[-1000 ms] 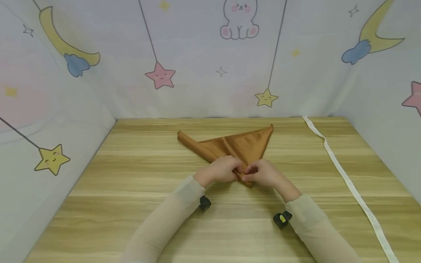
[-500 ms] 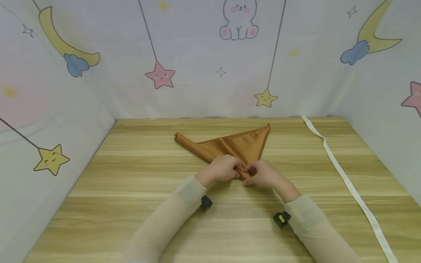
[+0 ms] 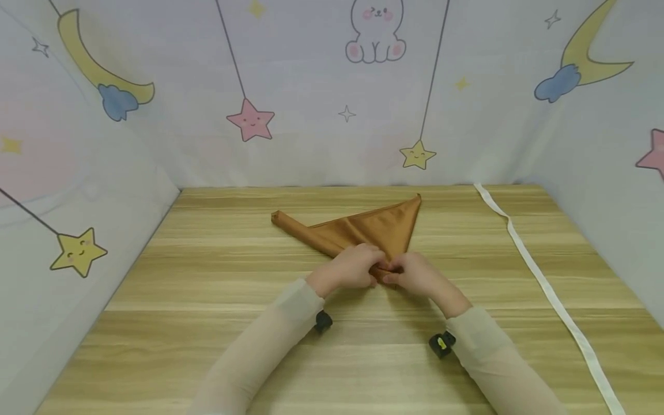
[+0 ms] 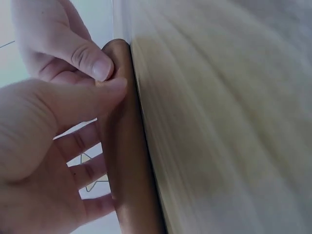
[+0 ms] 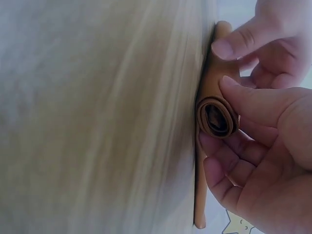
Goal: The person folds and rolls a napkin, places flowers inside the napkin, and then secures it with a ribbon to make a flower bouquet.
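Desk: the wood-grain desk [image 3: 171, 300] bears all the work. Its surface looks smooth; a forward push could slide the fabric instead of turning it.
Brown cloth: the brown cloth [image 3: 381, 230] lies near the middle of the desk, partly rolled along its near-left edge, with a flat triangular part beyond. It looks slick; layers may slip over one another if tension drops.
White strip: the white strip [image 3: 542, 282] lies lengthwise at the right, well apart from both hands. Snagging appears unlikely unless the right arm swings outward.
Left hand: the left hand [image 3: 355, 265] pinches the roll, thumb on the near face, fingertips behind. Lifting this thumb early could let the coil loosen.
Right hand: the right hand [image 3: 417, 274] pinches the roll at its near end, thumb above, fingers curled beneath. Turning faster than the left hand would probably skew the roll into a cone.
Coil end: the coil end [image 5: 217, 117] shows layered turns around a hollow core. Squeezing too hard could flatten it; uneven pulling could push the inner layers out.
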Demonstrator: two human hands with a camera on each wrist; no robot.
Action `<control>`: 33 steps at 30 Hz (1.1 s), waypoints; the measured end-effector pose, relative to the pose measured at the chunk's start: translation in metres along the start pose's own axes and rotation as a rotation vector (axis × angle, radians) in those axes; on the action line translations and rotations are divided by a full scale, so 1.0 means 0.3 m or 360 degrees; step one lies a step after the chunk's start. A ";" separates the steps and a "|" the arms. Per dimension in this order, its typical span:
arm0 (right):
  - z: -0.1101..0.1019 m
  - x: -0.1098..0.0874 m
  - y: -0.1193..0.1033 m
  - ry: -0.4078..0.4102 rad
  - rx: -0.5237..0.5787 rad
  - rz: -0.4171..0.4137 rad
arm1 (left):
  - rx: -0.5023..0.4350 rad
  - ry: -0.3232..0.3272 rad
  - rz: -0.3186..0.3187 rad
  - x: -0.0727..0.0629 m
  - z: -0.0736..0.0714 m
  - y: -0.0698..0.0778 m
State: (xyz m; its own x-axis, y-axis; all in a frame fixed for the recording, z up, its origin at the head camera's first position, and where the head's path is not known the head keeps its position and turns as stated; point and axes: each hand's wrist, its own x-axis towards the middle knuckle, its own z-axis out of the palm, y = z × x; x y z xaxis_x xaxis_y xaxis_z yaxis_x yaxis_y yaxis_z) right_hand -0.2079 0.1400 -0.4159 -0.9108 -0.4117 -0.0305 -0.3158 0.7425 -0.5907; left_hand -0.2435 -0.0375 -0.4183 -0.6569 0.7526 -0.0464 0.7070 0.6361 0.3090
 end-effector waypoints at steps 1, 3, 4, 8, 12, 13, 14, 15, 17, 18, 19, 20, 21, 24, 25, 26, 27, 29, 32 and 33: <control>0.000 0.001 0.001 0.0002 -0.0002 -0.0005 | 0.0005 0.0017 0.0009 -0.001 0.000 0.002; 0.000 0.003 0.003 0.0003 -0.0003 -0.0013 | 0.0021 0.0049 0.0013 0.001 0.000 0.005; 0.000 0.004 0.007 0.0006 -0.0001 -0.0006 | 0.0028 0.0059 0.0009 0.003 0.002 0.006; 0.002 0.009 0.021 0.0008 -0.0013 0.0004 | 0.0002 0.0071 -0.0052 0.011 0.002 0.009; 0.001 0.011 0.028 -0.0006 0.0041 0.0045 | -0.0037 0.0069 -0.0119 0.019 -0.003 0.012; 0.000 0.011 0.028 -0.0007 0.0063 0.0057 | -0.0041 0.0069 -0.0133 0.023 -0.003 0.012; -0.001 0.011 0.028 -0.0007 0.0084 0.0068 | -0.0045 0.0070 -0.0146 0.026 -0.003 0.013; -0.001 0.011 0.026 -0.0002 0.0101 0.0081 | -0.0045 0.0069 -0.0158 0.030 -0.003 0.013; -0.003 0.011 0.026 0.0012 0.0102 0.0077 | -0.0046 0.0068 -0.0178 0.036 -0.003 0.013; -0.004 0.011 0.026 0.0017 0.0104 0.0075 | -0.0051 0.0067 -0.0189 0.038 -0.003 0.014; -0.004 0.012 0.027 0.0027 0.0091 0.0062 | -0.0052 0.0068 -0.0198 0.041 -0.002 0.013; -0.004 0.013 0.028 0.0037 0.0074 0.0046 | -0.0057 0.0067 -0.0208 0.042 -0.002 0.014; -0.004 0.013 0.029 0.0044 0.0056 0.0027 | -0.0064 0.0065 -0.0218 0.044 -0.001 0.013; -0.003 0.015 0.032 0.0055 0.0001 -0.0025 | -0.0100 0.0038 -0.0243 0.046 0.005 0.009; -0.002 0.016 0.032 0.0060 -0.0018 -0.0038 | -0.0118 0.0019 -0.0246 0.046 0.007 0.007; -0.001 0.017 0.032 0.0062 -0.0032 -0.0041 | -0.0125 0.0000 -0.0244 0.043 0.008 0.006; -0.001 0.017 0.032 0.0053 -0.0039 -0.0035 | -0.0121 -0.0018 -0.0233 0.039 0.007 0.006; -0.003 0.018 0.030 0.0044 -0.0064 -0.0036 | -0.0094 -0.0033 -0.0194 0.029 0.006 0.007; -0.011 0.019 0.026 0.0008 -0.0063 -0.0009 | 0.0012 -0.0002 -0.0125 0.015 0.001 0.012; -0.014 0.019 0.025 -0.0009 -0.0060 0.0004 | 0.0045 0.0014 -0.0109 0.013 0.000 0.014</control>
State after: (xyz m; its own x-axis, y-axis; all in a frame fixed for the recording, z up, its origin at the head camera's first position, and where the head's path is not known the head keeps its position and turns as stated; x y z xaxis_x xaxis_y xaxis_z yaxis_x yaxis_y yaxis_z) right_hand -0.2166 0.1454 -0.4171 -0.9102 -0.4126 -0.0365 -0.3234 0.7629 -0.5599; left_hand -0.2430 -0.0320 -0.4171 -0.7060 0.7058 -0.0582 0.6675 0.6906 0.2783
